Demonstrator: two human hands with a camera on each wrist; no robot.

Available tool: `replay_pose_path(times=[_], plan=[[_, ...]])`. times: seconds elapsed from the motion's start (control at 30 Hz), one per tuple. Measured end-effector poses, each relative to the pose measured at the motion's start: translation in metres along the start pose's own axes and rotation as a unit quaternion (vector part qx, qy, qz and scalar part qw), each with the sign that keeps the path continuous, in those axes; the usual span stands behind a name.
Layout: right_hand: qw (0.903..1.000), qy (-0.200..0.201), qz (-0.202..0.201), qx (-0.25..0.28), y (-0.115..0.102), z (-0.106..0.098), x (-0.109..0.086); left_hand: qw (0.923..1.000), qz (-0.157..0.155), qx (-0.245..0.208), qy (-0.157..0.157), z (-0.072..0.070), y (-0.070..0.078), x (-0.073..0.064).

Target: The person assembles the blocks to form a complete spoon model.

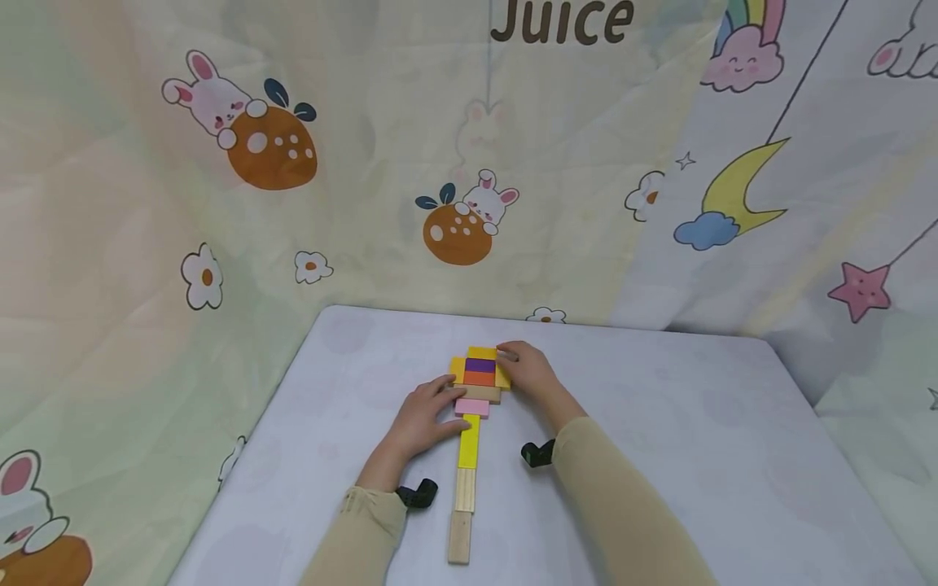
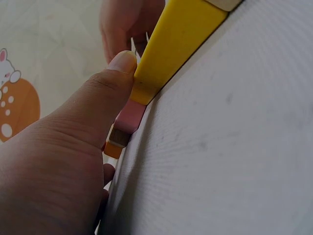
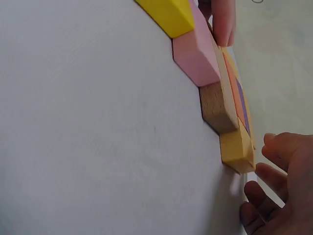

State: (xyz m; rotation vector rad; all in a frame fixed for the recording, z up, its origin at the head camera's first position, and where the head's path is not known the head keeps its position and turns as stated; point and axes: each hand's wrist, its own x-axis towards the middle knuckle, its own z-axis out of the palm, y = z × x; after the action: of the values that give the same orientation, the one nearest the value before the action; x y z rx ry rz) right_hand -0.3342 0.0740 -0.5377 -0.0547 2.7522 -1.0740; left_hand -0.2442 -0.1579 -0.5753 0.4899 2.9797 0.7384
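A row of wooden blocks lies flat on the table, topped by a wider cluster. My left hand (image 1: 423, 419) lies along its left side, its thumb against the bright yellow block (image 1: 470, 443) and its fingers spread at the plain wood crosspiece (image 1: 479, 394). Below that crosspiece sits a pink block (image 1: 472, 408). My right hand (image 1: 529, 370) is at the cluster's upper right, fingertips right by the right-hand yellow block (image 3: 238, 152), thumb apart from it. Between the yellow side blocks are a purple block (image 1: 480, 365) and an orange block (image 1: 479, 378), under a top yellow block (image 1: 481, 352).
Two plain wood blocks, a ridged one (image 1: 466, 490) and a smooth one (image 1: 459, 537), continue the row toward me. The white table (image 1: 659, 456) ends at the back against a printed curtain (image 1: 381, 163). Black wrist mounts (image 1: 418, 494) stick out near both cuffs.
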Motion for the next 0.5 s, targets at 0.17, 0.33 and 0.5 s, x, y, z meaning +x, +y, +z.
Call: replay_pose_path(times=[0.17, 0.33, 0.5], plan=[[0.9968, 0.006, -0.055, -0.058, 0.012, -0.016, -0.013, 1.0, 0.003, 0.005, 0.007, 0.002, -0.004, 0.001], [0.9893, 0.013, -0.105, -0.1, 0.02, -0.035, -0.033, 0.9999, 0.0, 0.002, 0.015, 0.002, -0.008, -0.001], [0.9803, 0.041, -0.145, -0.128, 0.033, -0.051, -0.058, 0.9996, -0.006, -0.017, 0.023, 0.0, -0.012, -0.004]])
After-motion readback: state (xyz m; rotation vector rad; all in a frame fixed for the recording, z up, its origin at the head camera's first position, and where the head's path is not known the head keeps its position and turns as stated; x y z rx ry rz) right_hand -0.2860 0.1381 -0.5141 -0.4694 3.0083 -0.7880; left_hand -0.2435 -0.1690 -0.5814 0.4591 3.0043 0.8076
